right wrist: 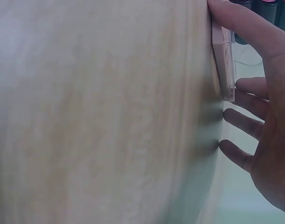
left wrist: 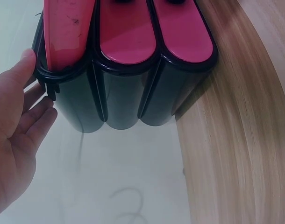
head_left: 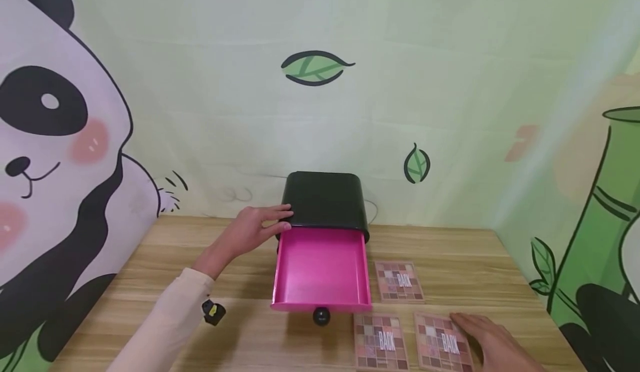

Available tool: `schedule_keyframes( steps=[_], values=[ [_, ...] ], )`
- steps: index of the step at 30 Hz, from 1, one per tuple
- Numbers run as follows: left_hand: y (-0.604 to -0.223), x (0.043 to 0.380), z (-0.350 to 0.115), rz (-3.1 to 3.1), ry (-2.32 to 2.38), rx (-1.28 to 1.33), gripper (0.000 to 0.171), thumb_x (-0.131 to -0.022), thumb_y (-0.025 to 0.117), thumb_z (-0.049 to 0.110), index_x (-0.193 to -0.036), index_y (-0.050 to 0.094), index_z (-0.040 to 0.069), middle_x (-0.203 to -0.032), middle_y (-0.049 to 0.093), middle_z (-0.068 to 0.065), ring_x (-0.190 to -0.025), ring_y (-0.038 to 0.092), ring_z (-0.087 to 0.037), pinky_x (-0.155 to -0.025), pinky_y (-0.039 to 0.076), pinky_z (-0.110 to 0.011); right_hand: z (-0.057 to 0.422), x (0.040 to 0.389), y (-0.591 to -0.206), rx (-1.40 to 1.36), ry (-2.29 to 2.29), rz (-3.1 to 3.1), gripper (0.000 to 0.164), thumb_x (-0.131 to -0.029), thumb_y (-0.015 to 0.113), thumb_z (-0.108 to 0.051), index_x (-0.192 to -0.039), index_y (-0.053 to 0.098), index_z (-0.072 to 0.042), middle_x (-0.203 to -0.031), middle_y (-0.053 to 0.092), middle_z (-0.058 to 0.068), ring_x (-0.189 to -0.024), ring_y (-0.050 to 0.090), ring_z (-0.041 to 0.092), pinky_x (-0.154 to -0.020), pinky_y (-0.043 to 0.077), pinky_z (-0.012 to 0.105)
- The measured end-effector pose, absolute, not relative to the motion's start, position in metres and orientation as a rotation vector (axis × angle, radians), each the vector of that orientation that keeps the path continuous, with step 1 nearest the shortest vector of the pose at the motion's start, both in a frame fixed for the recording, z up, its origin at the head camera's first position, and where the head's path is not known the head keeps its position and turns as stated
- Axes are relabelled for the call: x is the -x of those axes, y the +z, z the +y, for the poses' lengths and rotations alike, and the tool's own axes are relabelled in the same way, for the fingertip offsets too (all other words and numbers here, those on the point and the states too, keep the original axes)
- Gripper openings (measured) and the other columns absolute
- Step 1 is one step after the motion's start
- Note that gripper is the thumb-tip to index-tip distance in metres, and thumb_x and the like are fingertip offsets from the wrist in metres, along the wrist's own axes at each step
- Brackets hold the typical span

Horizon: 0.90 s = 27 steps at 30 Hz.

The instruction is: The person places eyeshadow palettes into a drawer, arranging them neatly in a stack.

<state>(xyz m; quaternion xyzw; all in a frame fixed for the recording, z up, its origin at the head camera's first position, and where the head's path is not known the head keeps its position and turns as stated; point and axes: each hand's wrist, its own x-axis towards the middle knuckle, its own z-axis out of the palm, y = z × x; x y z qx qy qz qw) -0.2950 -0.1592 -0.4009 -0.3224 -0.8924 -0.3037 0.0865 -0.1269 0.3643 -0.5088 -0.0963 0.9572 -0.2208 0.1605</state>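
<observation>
A black drawer cabinet [head_left: 325,201] stands at the back of the table with its pink drawer [head_left: 320,266] pulled out, nothing inside it. My left hand [head_left: 252,229] touches the cabinet's left edge, fingers extended. In the left wrist view, two more pink drawer fronts [left wrist: 127,32] sit pushed in beside the pulled-out one. My right hand [head_left: 492,341] is at the right edge of an eyeshadow palette [head_left: 442,341] marked BACK. That palette's edge [right wrist: 223,60] shows between thumb and fingers in the right wrist view; the fingers are spread.
Two like palettes lie nearby: one [head_left: 381,343] in front of the drawer's right corner, another [head_left: 399,281] right of the drawer. A small black device [head_left: 214,312] is by the left sleeve. Behind the wooden table [head_left: 450,244] hangs a panda-print backdrop [head_left: 225,111].
</observation>
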Motion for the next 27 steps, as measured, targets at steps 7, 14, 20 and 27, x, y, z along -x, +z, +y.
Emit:
schedule_keyframes(
  steps=[7, 14, 20, 27],
  values=[
    [-0.400, 0.295, -0.158, -2.670, -0.890, 0.960, 0.042, -0.097, 0.072, 0.031, -0.135, 0.069, 0.013, -0.143, 0.061, -0.006, -0.124, 0.065, -0.027, -0.084, 0.056, -0.034, 0.365, 0.126, -0.505, 0.278, -0.652, 2.737, 0.112, -0.074, 0.080, -0.068, -0.155, 0.041, -0.003, -0.156, 0.043, 0.023, -0.141, 0.037, 0.055, -0.107, 0.036, 0.072],
    [-0.400, 0.295, -0.160, -2.664, -0.885, 0.957, 0.043, -0.097, 0.072, 0.031, -0.134, 0.068, 0.011, -0.142, 0.062, -0.007, -0.122, 0.066, -0.028, -0.081, 0.056, -0.032, 0.364, 0.123, -0.500, 0.207, -0.694, 2.759, 0.114, -0.072, 0.082, -0.068, -0.156, 0.040, -0.004, -0.156, 0.043, 0.022, -0.139, 0.040, 0.052, -0.102, 0.041, 0.072],
    [-0.401, 0.296, -0.160, -2.662, -0.892, 0.952, 0.044, -0.097, 0.072, 0.032, -0.135, 0.068, 0.012, -0.142, 0.062, -0.006, -0.121, 0.067, -0.027, -0.080, 0.055, -0.032, 0.366, 0.123, -0.491, 0.147, -0.687, 2.766, 0.115, -0.073, 0.082, -0.067, -0.159, 0.034, -0.009, -0.158, 0.038, 0.025, -0.140, 0.035, 0.057, -0.098, 0.040, 0.077],
    [-0.401, 0.295, -0.160, -2.660, -0.904, 0.953, 0.044, -0.096, 0.072, 0.033, -0.135, 0.068, 0.012, -0.142, 0.062, -0.006, -0.121, 0.067, -0.027, -0.085, 0.057, -0.036, 0.363, 0.127, -0.472, 0.159, -0.661, 2.821, 0.122, -0.064, 0.086, -0.068, -0.160, 0.035, -0.012, -0.158, 0.040, 0.025, -0.140, 0.031, 0.061, -0.098, 0.035, 0.081]
  ],
)
